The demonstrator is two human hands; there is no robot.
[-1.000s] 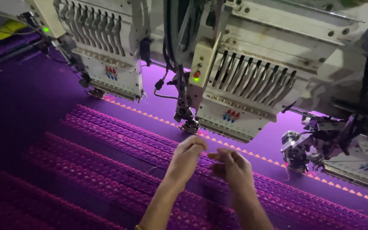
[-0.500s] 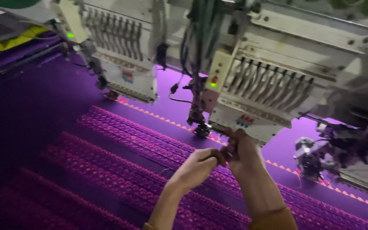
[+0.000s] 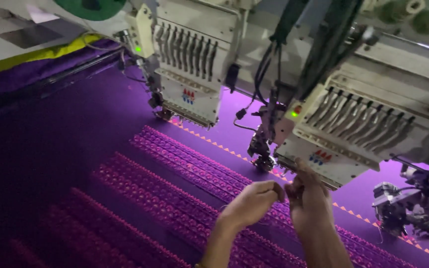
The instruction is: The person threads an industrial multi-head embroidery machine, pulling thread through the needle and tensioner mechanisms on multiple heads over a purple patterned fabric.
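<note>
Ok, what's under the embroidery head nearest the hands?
Purple fabric with stitched pink bands and an orange triangle border runs beneath the embroidery head. The right hand and left hand cover the needle spot.

Whatever is pinched between the fingertips of the left hand (image 3: pixel 252 202) and right hand (image 3: pixel 308 198) is too fine to make out; a thread cannot be confirmed. Both forearms are cut off by the lower edge. Just above the right fingers, the needles of the embroidery head (image 3: pixel 353 134) are too small to distinguish. Right of the fingers, a dark mechanism (image 3: pixel 398 208) is blurred and cropped.
</note>
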